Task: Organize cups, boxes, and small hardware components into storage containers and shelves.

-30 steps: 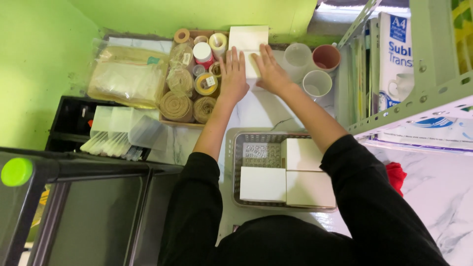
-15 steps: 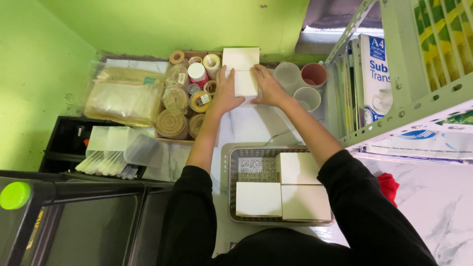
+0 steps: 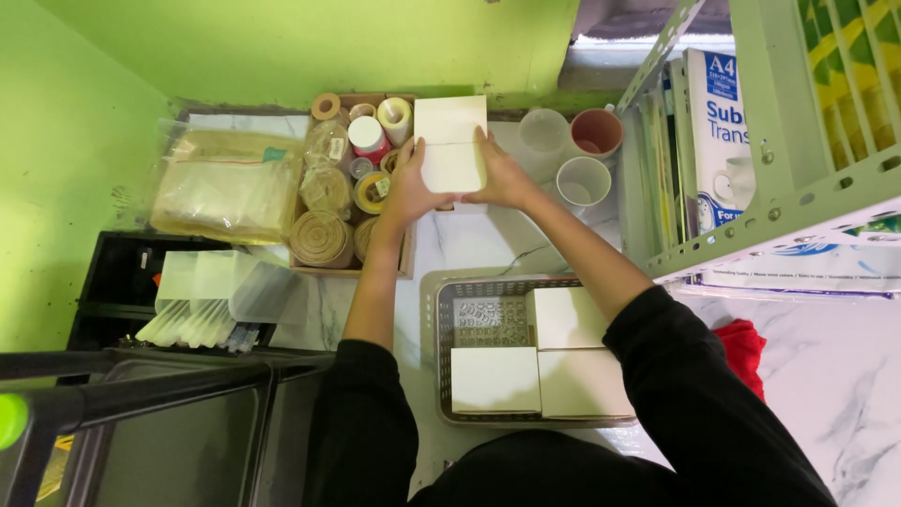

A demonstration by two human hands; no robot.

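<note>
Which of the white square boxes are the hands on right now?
The white square box on the marble counter, between left hand and right hand; another lies beyond it, three sit in the grey basket.

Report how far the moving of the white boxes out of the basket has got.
Done, it seems: one white box already lies at the back of the table, by the tape rolls. In hand: the left hand and right hand grip a second white box just in front of it. Left: three white boxes in the grey basket, with one corner of it bare.
</note>
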